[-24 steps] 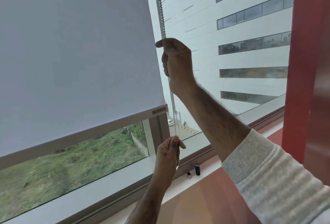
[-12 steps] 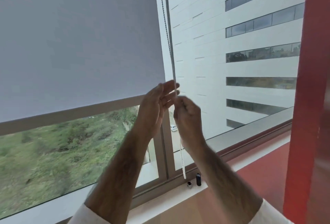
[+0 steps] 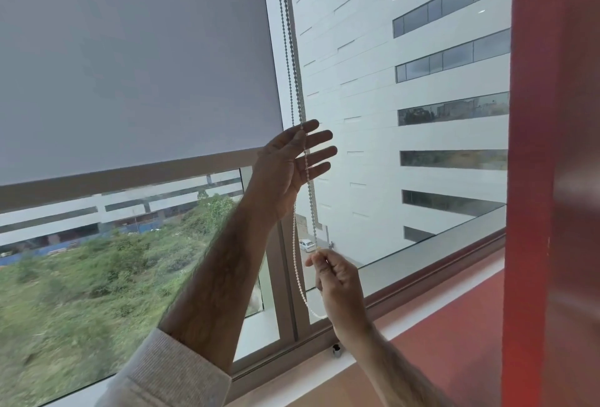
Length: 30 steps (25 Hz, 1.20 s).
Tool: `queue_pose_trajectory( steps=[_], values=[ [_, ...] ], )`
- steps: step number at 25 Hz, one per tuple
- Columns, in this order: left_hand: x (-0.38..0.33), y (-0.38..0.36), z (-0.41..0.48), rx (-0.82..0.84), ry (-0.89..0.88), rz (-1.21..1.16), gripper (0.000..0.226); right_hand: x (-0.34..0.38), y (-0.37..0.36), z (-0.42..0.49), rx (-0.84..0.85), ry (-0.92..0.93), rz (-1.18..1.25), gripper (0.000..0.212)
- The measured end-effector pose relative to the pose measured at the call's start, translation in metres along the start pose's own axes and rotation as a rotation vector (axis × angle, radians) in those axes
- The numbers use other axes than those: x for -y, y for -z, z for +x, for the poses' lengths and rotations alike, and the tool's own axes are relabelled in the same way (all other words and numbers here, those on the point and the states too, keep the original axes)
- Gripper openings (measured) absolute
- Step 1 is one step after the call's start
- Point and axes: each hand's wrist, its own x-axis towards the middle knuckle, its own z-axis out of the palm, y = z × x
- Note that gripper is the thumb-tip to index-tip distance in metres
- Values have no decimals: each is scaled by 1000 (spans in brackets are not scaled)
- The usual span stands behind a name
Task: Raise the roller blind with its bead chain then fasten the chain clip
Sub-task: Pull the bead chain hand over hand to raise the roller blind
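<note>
The grey roller blind (image 3: 136, 59) covers the upper left pane, and its bottom bar (image 3: 130, 177) hangs well above the sill. The bead chain (image 3: 289, 49) runs down the frame post beside the blind. My left hand (image 3: 292, 163) is raised at the level of the bar. It holds the chain between thumb and forefinger, with the other fingers spread. My right hand (image 3: 337, 283) is lower, near the sill, pinching one strand. The white loop end (image 3: 306, 302) sags beside it. A small dark chain clip (image 3: 336, 350) sits on the sill below my right wrist.
The window frame post (image 3: 285, 276) stands between the two panes. A pale sill (image 3: 292, 377) runs along the bottom. A red wall or column (image 3: 552, 179) fills the right side, with a red ledge (image 3: 454, 315) next to it.
The blind's bottom bar has risen. My right hand pulled down from the middle of the chain towards the sill, while my left hand moved up higher on the chain.
</note>
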Motion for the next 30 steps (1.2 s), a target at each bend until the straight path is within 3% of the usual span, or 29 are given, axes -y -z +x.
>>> queue_pose_trajectory(
  steps=[4,8,13,17,24,30],
  values=[
    [4,-4,1,-60,-73,20,27,0,2,5,38,-52,1,25],
    [12,-2,-3,-208,-257,272,28,14,2,17,215,-135,46,30],
    [19,8,-15,-276,-383,434,25,78,-2,81,-31,-29,93,35],
    [62,18,-42,-292,-354,449,25,142,-13,132,26,99,198,35],
    [125,24,-101,-274,-253,496,22,181,-38,156,171,28,358,32],
    [111,27,-108,-246,-161,525,24,180,-56,152,97,152,434,24]
  ],
)
